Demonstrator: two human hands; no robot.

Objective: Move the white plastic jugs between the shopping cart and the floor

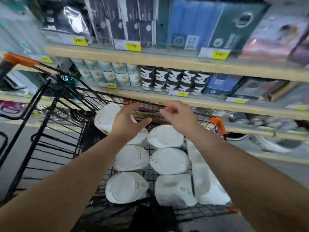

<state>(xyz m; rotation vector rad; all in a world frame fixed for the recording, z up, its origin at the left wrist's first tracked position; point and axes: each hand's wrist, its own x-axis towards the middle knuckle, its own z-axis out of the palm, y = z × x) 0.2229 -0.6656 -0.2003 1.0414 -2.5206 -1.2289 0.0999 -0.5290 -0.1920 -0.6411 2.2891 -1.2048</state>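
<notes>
White plastic jugs, seven countable, fill the black wire shopping cart beneath the left hand and right hand, both loosely spread, apart, empty.

pale wooden shelves run across the view in tiers, with yellow price tags fixed along their front edges. the top tier holds flat dark packages, a blue pack and a dark green pack. on the tier below stand rows of pale teal printed canisters, then black-and-white canisters, then blue boxes. the lower tiers are blurred; shiny metal goods and a purple plastic item sit at the left. grey floor shows at the right. the light is even and flat.
</notes>
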